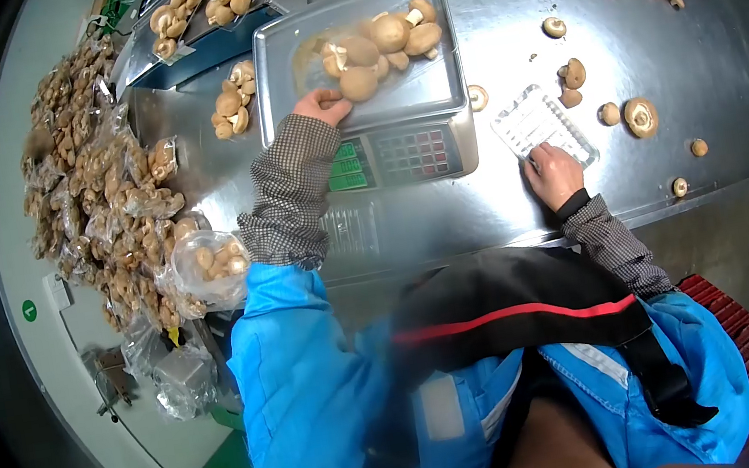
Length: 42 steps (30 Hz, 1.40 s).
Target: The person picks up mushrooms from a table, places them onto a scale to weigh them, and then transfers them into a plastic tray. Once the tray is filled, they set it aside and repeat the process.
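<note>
Left hand (pixel 324 107), loosely open, touches a shiitake (pixel 359 83), likely soft, best cupped round its cap; right hand (pixel 555 175), grip unclear, touches a plastic tray (pixel 528 117).

Blue jacket (pixel 293 372) with black-and-white checked sleeves (pixel 286 189)
</note>
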Motion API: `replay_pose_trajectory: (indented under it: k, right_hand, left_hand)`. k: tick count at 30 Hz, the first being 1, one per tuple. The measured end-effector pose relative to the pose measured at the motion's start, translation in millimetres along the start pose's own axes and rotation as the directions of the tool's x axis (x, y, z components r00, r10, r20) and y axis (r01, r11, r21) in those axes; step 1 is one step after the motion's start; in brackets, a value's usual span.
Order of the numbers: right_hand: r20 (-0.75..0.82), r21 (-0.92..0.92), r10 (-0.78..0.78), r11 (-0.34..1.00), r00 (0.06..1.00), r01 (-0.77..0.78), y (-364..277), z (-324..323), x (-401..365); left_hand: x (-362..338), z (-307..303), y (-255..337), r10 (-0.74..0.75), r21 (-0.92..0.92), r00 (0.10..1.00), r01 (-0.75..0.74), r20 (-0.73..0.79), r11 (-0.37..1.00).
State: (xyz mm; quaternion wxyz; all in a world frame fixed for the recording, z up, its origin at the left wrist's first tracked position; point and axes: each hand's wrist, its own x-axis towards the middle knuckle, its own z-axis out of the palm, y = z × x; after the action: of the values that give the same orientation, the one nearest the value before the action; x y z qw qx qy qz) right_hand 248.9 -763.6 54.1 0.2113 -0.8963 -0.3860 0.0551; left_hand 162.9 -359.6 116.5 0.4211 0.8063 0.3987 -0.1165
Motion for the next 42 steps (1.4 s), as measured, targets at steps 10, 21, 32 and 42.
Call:
replay_pose_trajectory:
  k: [10,21,32,42]
  right_hand:
    - [0.01,-0.028,-0.022,0.999,1.0,0.022,1,9,-1]
    - [0.019,-0.039,-0.025,0.999,1.0,0.026,4,11,-3]
    - [0.012,-0.096,0.0,0.995,1.0,0.002,6,6,0]
    - [0.065,-0.187,0.036,0.982,0.997,-0.024,-19,5,5]
  left_hand:
    - [31,15,-17,0.034,-0.1,0.993,-0.046,-0.113,0.994]
    - [-20,3,11,0.041,-0.789,0.998,0.008,0.042,0.615]
    - [-22,-36,-56,0.047,-0.902,0.994,-0.113,-0.103,0.417]
    - [24,-142,-174,-0.243,-0.89,0.857,-0.421,-0.454,0.176]
